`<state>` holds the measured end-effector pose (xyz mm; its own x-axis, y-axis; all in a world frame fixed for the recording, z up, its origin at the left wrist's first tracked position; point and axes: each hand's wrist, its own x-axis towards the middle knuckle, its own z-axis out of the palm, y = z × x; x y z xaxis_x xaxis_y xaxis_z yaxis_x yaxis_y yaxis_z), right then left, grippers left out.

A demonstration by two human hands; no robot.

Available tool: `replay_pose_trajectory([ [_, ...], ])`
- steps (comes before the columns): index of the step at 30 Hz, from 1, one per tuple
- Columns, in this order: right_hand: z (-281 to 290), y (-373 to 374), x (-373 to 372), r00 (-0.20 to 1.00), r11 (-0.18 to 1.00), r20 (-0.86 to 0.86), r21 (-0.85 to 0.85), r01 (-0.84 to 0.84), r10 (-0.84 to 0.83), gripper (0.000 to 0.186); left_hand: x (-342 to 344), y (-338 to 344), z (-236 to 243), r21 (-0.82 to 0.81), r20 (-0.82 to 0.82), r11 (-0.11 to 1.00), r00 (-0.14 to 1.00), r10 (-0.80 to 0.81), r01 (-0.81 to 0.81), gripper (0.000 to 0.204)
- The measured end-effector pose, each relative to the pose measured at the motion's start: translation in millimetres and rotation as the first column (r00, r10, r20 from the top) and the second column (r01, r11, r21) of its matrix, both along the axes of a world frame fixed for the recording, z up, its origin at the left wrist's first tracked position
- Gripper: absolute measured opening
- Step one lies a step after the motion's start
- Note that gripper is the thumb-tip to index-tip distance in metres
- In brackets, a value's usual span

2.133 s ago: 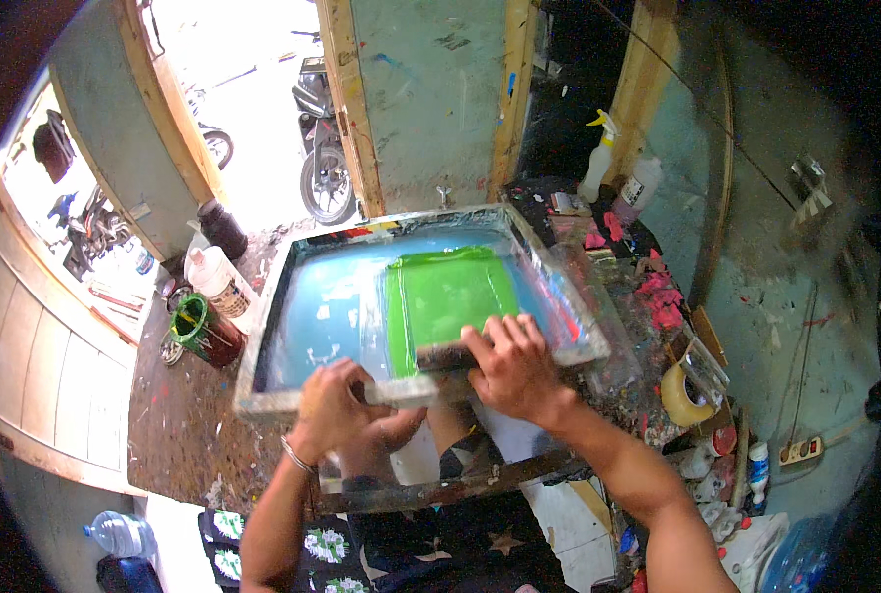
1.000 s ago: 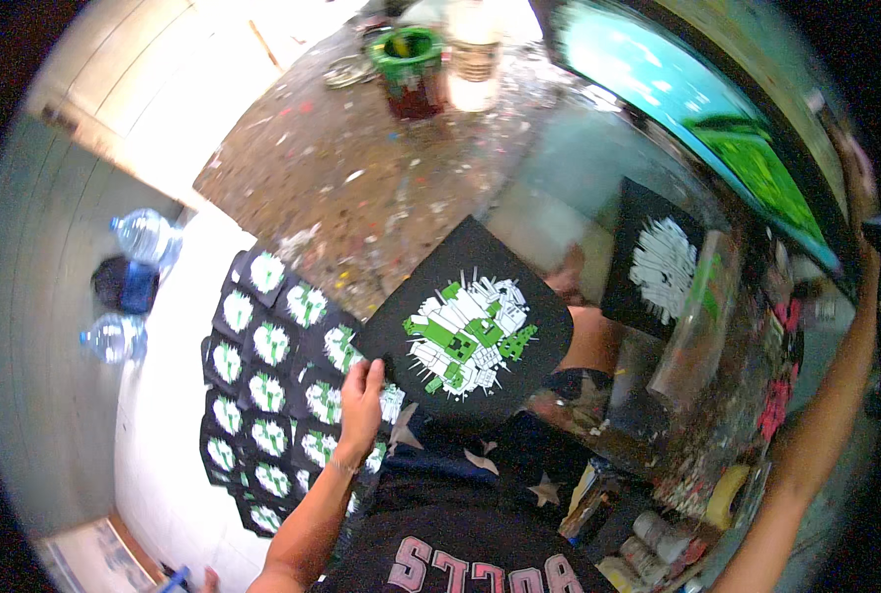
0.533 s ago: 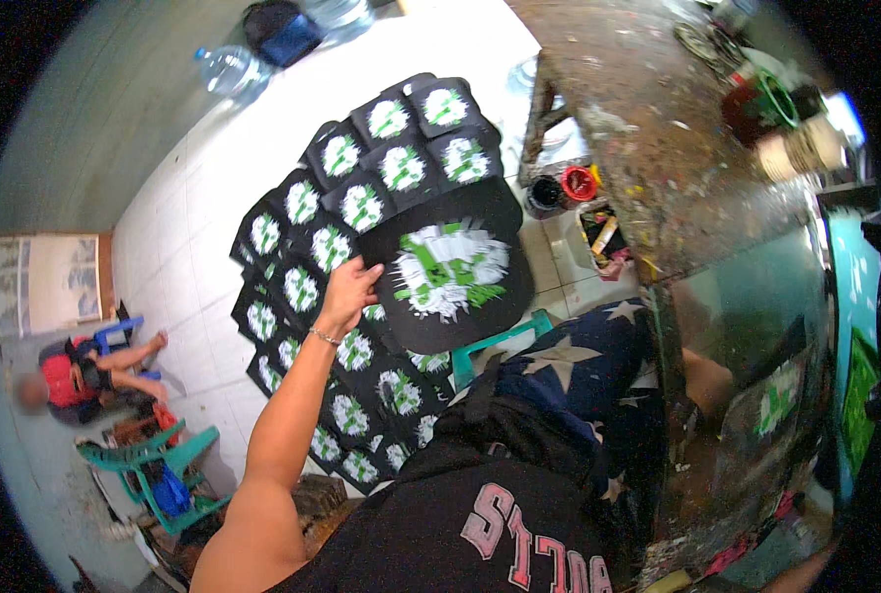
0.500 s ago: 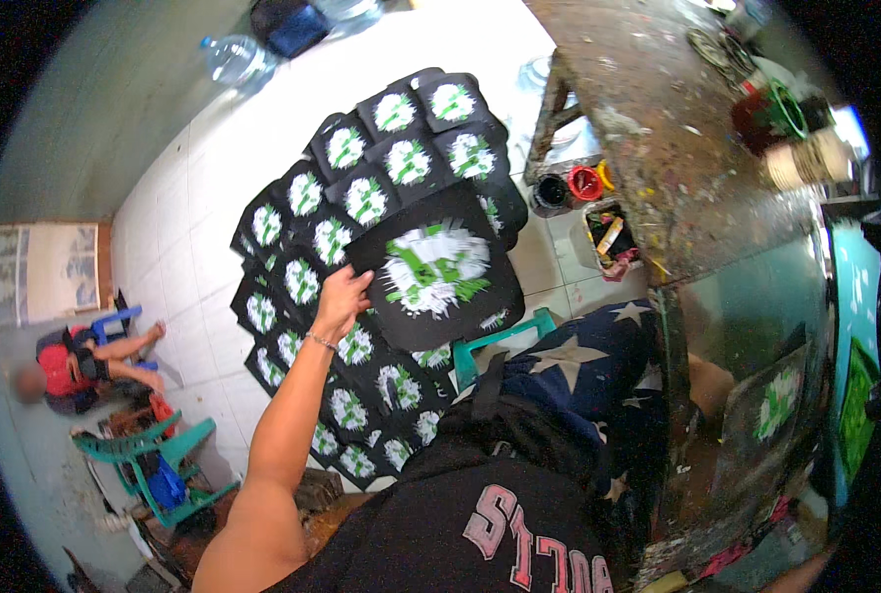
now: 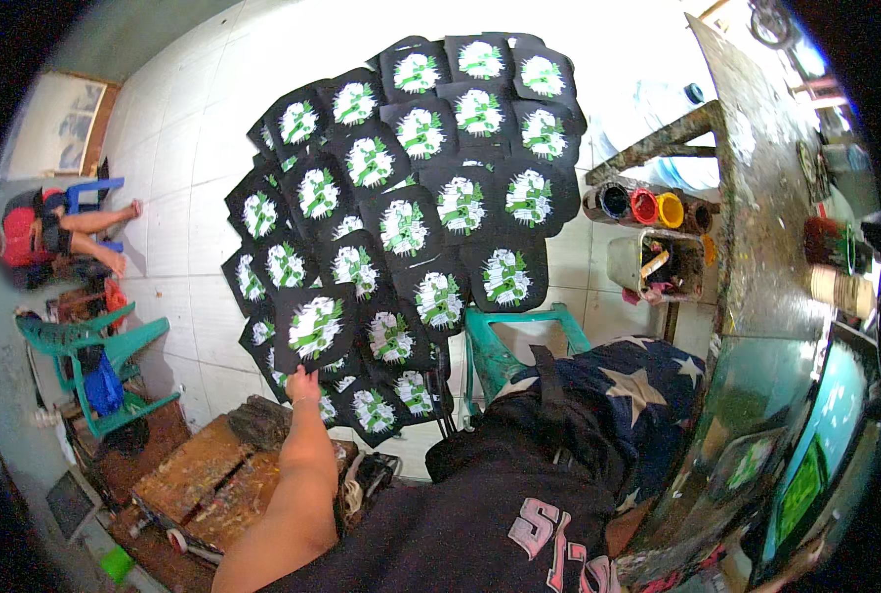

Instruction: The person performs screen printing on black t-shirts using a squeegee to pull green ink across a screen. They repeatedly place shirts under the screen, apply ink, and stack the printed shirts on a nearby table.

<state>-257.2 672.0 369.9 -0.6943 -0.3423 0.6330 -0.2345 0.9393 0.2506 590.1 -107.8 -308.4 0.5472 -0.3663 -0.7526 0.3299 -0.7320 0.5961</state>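
Observation:
My left hand reaches out over the floor with its fingers closed on the near edge of a black printed panel. That panel carries a white and green splash print and covers parts of the panels under it. Many similar black panels lie overlapping in rows around it, prints facing up. Whether they are fabric or another sheet material I cannot tell. My right hand is out of sight; only a bit of skin shows beside my black shirt at the lower right.
A green plastic stool stands before my knees. To the right are a paint-stained table, paint pots and a bin. At left, a paint-stained wooden bench, a green chair and a seated person.
My left hand has carried the panel from in front of my body to the left and down, over the near left rows. My view has shifted, showing more of the table.

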Motion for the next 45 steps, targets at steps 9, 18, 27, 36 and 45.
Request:
replay_pose_trajectory([
  [9,-11.0,-18.3,18.6,0.875,0.904,0.24,0.194,0.382,-0.421,0.058,25.2,27.3,30.5,0.526,0.491,0.833,0.861,-0.132,-0.172,0.068],
  [18,-17.2,-39.5,24.2,0.862,0.897,0.296,-0.034,0.44,-0.412,0.058,-153.7,-78.8,-20.0,-0.086,0.354,0.842,0.806,-0.474,0.533,0.028],
  [27,-26.2,-91.7,41.5,0.941,0.946,0.17,-0.091,0.31,-0.292,0.065,-542.7,-102.7,249.0,-0.585,0.645,-0.436,0.067,-0.761,0.684,0.021],
  [36,14.8,-200.5,58.5,0.851,0.85,0.181,-0.108,0.515,-0.493,0.082,-767.0,164.5,384.3,-0.259,0.895,-0.92,-0.432,-0.113,-0.296,0.041],
  [45,54.9,-175.2,34.8,0.874,0.85,0.268,-0.242,0.468,-0.405,0.081,-845.8,331.7,354.5,0.123,0.913,-0.795,-0.246,0.324,-0.594,0.083],
])
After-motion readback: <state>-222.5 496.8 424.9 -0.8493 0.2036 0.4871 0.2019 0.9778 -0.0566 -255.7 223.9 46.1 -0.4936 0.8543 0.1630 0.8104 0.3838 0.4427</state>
